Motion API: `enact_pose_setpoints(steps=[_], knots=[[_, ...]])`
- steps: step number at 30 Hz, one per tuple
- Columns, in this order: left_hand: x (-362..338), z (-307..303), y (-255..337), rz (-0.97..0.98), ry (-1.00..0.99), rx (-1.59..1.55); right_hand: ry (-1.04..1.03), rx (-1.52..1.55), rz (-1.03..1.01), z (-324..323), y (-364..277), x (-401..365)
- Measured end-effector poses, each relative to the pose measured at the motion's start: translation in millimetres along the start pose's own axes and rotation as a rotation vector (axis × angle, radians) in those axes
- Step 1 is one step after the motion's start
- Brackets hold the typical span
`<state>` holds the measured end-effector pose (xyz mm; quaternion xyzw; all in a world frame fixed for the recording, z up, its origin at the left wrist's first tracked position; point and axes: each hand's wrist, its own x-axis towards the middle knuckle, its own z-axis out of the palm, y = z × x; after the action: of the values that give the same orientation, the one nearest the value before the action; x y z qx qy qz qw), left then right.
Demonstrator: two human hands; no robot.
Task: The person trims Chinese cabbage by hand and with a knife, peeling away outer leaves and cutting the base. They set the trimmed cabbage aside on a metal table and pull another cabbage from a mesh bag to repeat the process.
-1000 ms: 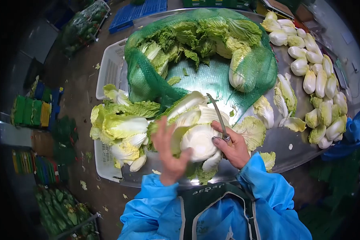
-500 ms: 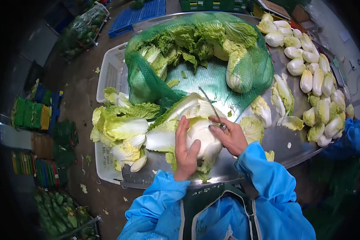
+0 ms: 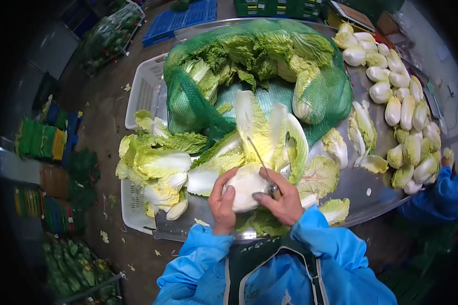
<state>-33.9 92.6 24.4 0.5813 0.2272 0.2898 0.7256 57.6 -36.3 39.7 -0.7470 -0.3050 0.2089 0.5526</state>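
A napa cabbage stands with its pale base toward me, its loosened outer leaves fanned out behind it. My left hand is closed round the left side of the cabbage. In my right hand is a knife with a thin blade pointing up and away, and the thumb of that hand presses on the cabbage base. Torn-off leaves lie right of the cabbage, and a larger heap of leaves is at the left.
Behind the cabbage, a green mesh sack holds untrimmed cabbages. Trimmed cabbages cover the right side of the metal table. A white plastic crate stands at the left edge. Another person's blue sleeve shows at far right.
Several outer leaves have opened away from the cabbage and now spread behind it. Both hands have shifted slightly, with the cabbage base now lower and nearer me. More loose leaves show on the right.
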Motion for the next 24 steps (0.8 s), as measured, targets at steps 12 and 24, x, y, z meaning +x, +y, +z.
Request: enact_pose_setpoints(steps=[12, 24], knots=[[-11.4, -32.1, 3.4, -0.151, 0.225, -0.209, -0.003, 0.143, 0.348, 9.5, 30.8, -51.9], [-55.6, -43.7, -10.0, -0.94, -0.226, -0.354, -0.03, 0.542, 0.675, 6.8, 2.5, -31.6]])
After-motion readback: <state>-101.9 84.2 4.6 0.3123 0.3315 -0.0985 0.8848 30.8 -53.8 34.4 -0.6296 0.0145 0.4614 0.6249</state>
